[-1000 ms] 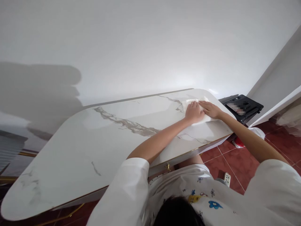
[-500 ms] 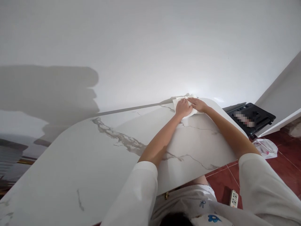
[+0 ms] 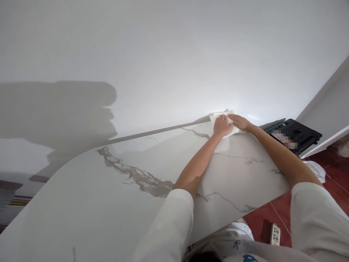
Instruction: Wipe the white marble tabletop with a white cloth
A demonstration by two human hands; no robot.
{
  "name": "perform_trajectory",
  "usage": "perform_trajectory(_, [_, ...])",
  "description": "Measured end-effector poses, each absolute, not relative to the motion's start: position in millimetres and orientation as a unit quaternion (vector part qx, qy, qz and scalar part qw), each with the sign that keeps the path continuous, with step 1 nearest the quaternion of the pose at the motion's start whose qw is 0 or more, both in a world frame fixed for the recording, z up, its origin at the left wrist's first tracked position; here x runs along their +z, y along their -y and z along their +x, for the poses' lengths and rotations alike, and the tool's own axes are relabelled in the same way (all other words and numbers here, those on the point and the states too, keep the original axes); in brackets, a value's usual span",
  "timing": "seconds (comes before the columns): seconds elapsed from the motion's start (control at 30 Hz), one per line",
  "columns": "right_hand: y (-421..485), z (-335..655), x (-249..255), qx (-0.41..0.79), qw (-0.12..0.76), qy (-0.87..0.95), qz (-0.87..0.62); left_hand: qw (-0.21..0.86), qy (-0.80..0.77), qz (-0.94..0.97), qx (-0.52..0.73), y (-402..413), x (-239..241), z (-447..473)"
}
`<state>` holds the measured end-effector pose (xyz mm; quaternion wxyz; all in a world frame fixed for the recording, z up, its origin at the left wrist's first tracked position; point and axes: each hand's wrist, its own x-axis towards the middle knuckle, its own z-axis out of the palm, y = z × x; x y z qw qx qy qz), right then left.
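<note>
A white cloth (image 3: 215,125) with a jagged edge lies at the far right end of the marble-patterned tabletop (image 3: 109,203), close against the wall. My left hand (image 3: 223,126) lies flat on top of it, fingers extended toward the wall. Just to its right, my right hand (image 3: 240,122) also presses on the cloth, its straight fingers pointing left and nearly touching the left hand. Both palms are hidden from view. Part of the cloth shows around and between the hands.
A white wall (image 3: 163,65) runs along the table's far edge. Beyond the right end stands a black case (image 3: 305,133), with a clear plastic bag (image 3: 317,170) on the red tiled floor (image 3: 335,189). A power strip (image 3: 275,234) lies on the floor near my body.
Both hands have slid right along the table with the cloth beneath them, toward the far right corner. My view has shifted slightly, and the marble veins sit lower and farther left.
</note>
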<state>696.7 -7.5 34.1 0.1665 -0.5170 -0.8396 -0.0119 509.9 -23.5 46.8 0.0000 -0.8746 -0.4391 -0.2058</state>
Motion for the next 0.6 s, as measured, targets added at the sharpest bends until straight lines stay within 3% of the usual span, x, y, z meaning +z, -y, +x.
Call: perform_trajectory(0.6, [160.0, 697.2, 35.0, -0.017, 0.136, 0.845, -0.517, -0.035, 0.424, -0.887, -0.179, 159.7, 45.5, 506.5])
